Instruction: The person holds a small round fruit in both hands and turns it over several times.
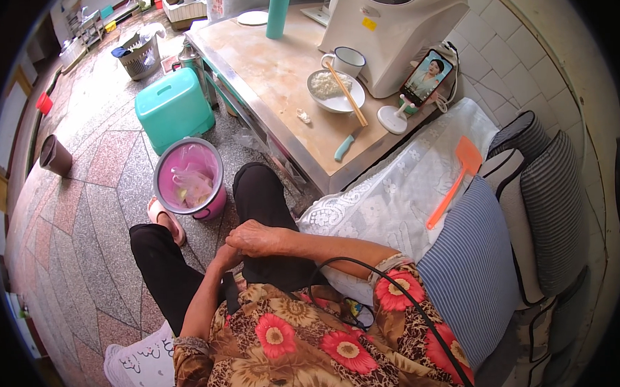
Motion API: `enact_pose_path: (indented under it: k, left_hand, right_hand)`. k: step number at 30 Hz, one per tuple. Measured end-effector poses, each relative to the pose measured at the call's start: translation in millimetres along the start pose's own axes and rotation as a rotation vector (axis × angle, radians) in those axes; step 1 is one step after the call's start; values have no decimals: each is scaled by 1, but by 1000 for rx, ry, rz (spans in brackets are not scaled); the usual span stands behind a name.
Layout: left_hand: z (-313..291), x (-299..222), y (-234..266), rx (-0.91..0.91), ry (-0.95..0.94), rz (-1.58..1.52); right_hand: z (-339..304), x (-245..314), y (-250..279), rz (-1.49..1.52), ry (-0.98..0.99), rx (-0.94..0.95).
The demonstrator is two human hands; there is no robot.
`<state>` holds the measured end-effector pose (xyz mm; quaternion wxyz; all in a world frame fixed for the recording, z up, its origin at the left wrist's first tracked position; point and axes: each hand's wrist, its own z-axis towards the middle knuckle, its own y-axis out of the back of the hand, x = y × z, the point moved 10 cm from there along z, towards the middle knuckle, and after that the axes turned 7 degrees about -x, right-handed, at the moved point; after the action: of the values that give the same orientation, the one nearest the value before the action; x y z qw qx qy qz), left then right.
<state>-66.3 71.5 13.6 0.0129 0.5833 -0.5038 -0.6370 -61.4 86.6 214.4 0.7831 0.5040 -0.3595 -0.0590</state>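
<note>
My two hands meet over my lap, pressed against each other. My right hand is closed, with its knuckles up, over the fingers of my left hand. Whatever lies between them, if anything, is hidden. The left fingers are mostly covered by the right hand. Just ahead and to the left, between my knees, stands a pink bin with a dark rim, lined with a clear bag holding some scraps. On the table are a bowl of rice with chopsticks across it, and a knife with a teal handle.
A white appliance, an enamel mug, a teal bottle and a propped phone stand on the table. An orange spatula lies by striped cushions at my right. A teal box stands behind the bin.
</note>
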Motion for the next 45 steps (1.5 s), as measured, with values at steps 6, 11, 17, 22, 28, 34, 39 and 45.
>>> enact_pose_path:
  k: [6,11,17,22,28,34,39,45]
  left_hand:
    - [2,1,6,-143,-124,4]
    - [1,-11,14,-245,-219,-21]
    - [-1,-5,14,-225,-156,-31]
    - [-3,-16,19,-179,-144,-72]
    - [-5,-14,16,-103,-99,-28]
    - [-4,-15,15,-94,-98,-37]
    - [-3,-2,5,-55,-13,69]
    - [-9,14,4,-177,-193,-80]
  right_hand:
    - [2,3,-3,18,7,55]
    - [-1,6,3,35,7,50]
    - [2,13,10,57,40,34]
    - [1,9,9,49,19,22]
    - [2,10,10,44,23,30]
    - [1,7,8,38,21,24]
    - [-1,5,8,43,7,40]
    - [4,14,9,72,38,13]
